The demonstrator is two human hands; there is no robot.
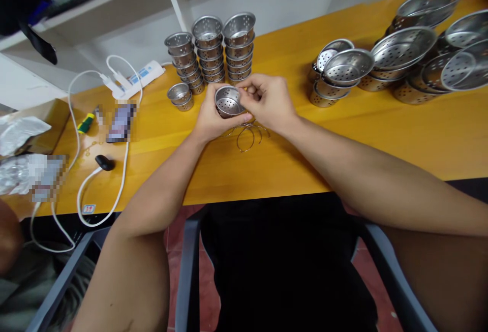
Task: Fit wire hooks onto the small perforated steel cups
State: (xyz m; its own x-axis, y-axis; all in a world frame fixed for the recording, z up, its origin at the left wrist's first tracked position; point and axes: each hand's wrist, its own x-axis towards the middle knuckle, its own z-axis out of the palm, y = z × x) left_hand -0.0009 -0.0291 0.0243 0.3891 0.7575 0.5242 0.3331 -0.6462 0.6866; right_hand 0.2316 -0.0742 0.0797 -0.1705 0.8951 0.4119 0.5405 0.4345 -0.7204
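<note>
A small perforated steel cup [229, 100] is held just above the table, tilted so that its inside shows. My left hand [209, 118] is wrapped around its left side, with the thumb along the near side. At the cup's right rim, my right hand [269, 99] is closed in a pinch; whatever sits between thumb and forefinger is too small to make out. Thin wire rings [246, 139] lie on the table right below my hands. Behind the left hand stands a short stack of matching cups [180, 96], with three taller stacks [208, 42] farther back.
Larger perforated steel bowls [404, 50] and medium ones [348, 67] stand stacked at the right. A power strip [139, 80], white cables, a blurred phone [121, 122] and a yellow-green tool [86, 123] lie left. Another person's arm [9, 238] shows at the lower left.
</note>
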